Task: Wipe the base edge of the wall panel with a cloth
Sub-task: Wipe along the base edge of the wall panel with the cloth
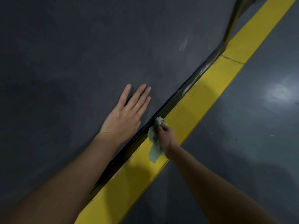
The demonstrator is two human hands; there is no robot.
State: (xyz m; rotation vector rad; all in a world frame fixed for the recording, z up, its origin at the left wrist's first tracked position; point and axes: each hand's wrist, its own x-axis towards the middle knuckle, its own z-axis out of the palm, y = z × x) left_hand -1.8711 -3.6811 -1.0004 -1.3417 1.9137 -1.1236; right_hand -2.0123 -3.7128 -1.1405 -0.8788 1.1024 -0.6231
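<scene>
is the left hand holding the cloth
No, the left hand lies flat with straight fingers on the wall panel, while the right hand grips the cloth down at the base edge.

left hand (124, 117) on wall panel (72, 54) | cloth (155, 139) at base edge (169, 101)
</scene>
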